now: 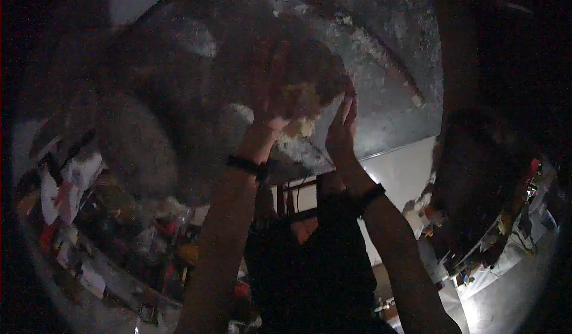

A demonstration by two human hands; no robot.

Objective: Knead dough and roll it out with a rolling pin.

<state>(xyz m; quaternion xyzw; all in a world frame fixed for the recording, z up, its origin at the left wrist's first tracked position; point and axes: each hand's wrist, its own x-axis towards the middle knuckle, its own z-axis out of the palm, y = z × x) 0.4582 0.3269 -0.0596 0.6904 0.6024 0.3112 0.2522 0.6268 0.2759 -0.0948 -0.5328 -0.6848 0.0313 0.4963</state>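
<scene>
A pale, dough-like lump (pixel 300 106) lies low between my two hands, over a grey work surface (pixel 389 126) dusted with white powder. My left hand (pixel 267 110) presses against the lump's left side, its fingers lost in shadow. On the other side, my right hand (pixel 345 110) is held edge-on with fingers together, their tips meeting the dark far part of the mass. Deep shadow hides most of the fingers and the lump's outline. A dark band circles each wrist. To the right lies a long rod like a rolling pin (pixel 397 66), powder along it.
A large rounded grey shape (pixel 134 142), too dim to name, stands at the left. Mixed clutter (pixel 165 231) fills the lower left, and more small items (pixel 505 226) line the right rim. Bright light falls on a pale surface (pixel 487 307) at lower right.
</scene>
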